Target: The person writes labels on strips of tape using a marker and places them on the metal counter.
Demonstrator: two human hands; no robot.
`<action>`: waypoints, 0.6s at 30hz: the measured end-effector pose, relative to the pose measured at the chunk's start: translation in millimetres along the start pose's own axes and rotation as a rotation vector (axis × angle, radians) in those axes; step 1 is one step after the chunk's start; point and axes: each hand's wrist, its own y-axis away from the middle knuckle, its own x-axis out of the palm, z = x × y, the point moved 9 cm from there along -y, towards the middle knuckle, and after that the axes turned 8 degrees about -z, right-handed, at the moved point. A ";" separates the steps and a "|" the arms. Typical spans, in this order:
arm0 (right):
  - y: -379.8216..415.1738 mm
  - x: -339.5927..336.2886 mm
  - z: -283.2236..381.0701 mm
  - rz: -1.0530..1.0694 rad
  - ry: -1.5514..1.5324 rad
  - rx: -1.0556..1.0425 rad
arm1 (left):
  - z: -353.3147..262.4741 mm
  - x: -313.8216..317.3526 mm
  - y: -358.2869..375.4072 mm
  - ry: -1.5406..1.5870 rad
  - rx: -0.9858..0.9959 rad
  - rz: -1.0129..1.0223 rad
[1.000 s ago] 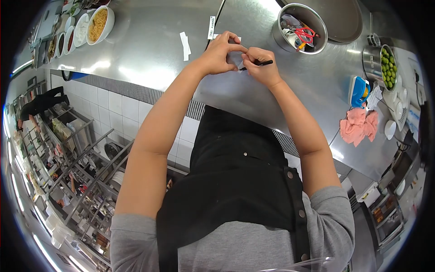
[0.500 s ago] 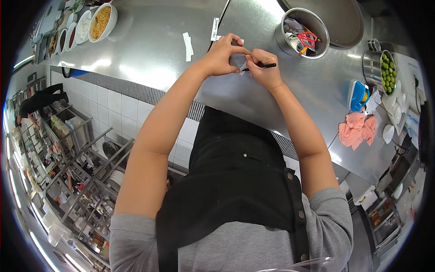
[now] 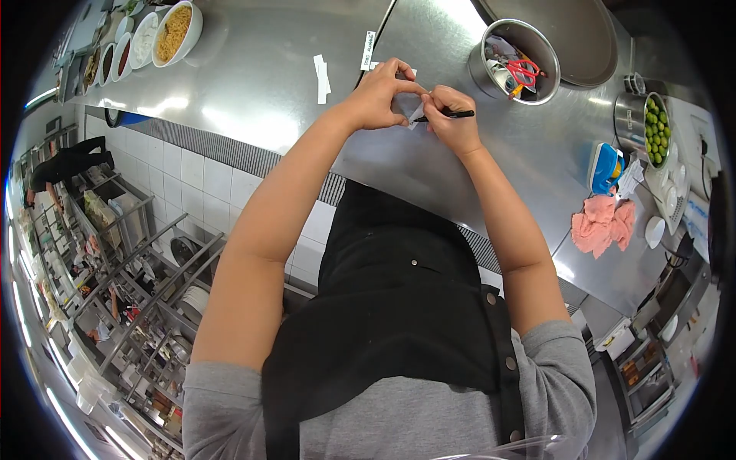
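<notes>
My right hand (image 3: 454, 121) is closed around a black pen (image 3: 462, 114), its tip down on a small white paper strip (image 3: 415, 123) on the steel counter. My left hand (image 3: 374, 100) rests beside the strip. Its thumb and index finger are spread in a C shape at the strip's edges, steadying it. Beyond my left hand lies a white label (image 3: 368, 50) with black handwriting, too small to read surely. Part of another paper piece shows behind my left fingers. To the left lie two overlapping blank strips (image 3: 321, 80).
A steel pot (image 3: 477, 73) holding red-handled scissors and other tools stands at upper right, near a large round tray (image 3: 575, 38). Farther right are a pot of green fruit (image 3: 657, 130), a blue-and-white container (image 3: 606, 169) and a pink cloth (image 3: 602, 226). Food bowls (image 3: 176, 34) line the upper left.
The view has shifted slightly, so the counter items sit a little differently in frame. My right hand keeps the pen at the strip; my left hand keeps its pose.
</notes>
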 end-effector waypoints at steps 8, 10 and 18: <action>0.7 1.6 0.2 0.012 0.005 0.023 | 0.2 0.4 -0.3 -0.005 0.009 0.004; 1.7 1.5 -5.6 0.008 -0.027 0.106 | -0.2 0.5 -0.4 0.000 0.012 0.002; -0.7 1.3 -0.4 -0.007 0.047 -0.048 | 0.1 -0.2 -0.1 -0.001 0.012 -0.003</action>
